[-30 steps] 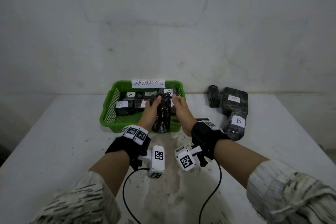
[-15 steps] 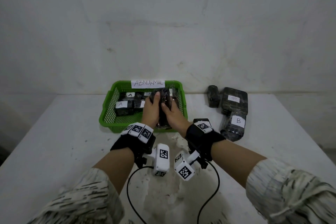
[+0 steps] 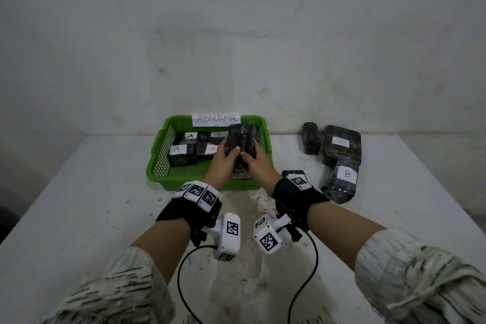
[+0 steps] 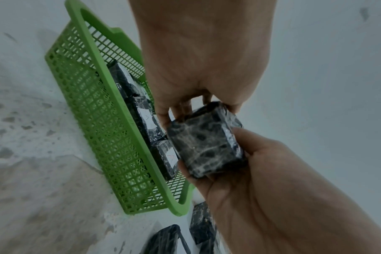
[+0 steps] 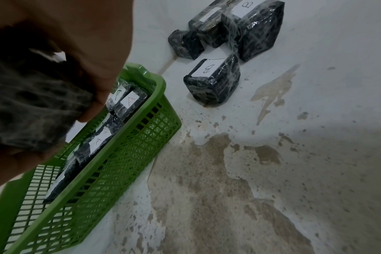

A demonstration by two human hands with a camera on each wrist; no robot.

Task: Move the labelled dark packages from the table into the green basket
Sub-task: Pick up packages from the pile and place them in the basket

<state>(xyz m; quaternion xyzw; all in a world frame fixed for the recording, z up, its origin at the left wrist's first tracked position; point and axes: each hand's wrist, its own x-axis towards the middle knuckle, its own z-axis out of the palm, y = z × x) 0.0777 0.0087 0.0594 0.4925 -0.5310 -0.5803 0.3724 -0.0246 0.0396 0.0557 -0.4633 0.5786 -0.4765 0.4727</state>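
Observation:
Both hands hold one dark plastic-wrapped package (image 3: pixel 242 139) on end over the right side of the green basket (image 3: pixel 157 166). My left hand (image 3: pixel 231 151) grips its left side and my right hand (image 3: pixel 249 156) grips its right side. No label shows on it. In the left wrist view the package (image 4: pixel 207 142) sits between the left hand's fingers (image 4: pixel 185 106) and the right hand's palm (image 4: pixel 250 171). The right wrist view has the package (image 5: pixel 33 111) blurred under the right hand (image 5: pixel 87 43). Several packages marked A (image 3: pixel 181 151) lie in the basket.
A paper sign reading ABNORMAL (image 3: pixel 216 119) stands on the basket's back rim. On the table to the right lie a package marked B (image 3: pixel 342 179), a larger labelled one (image 3: pixel 342 143) and a small dark one (image 3: pixel 311 137). Another B package (image 5: pixel 213 80) lies by the basket's corner.
Both hands have carried the package forward from above the basket's front rim to farther over its right side, and its far end has risen.

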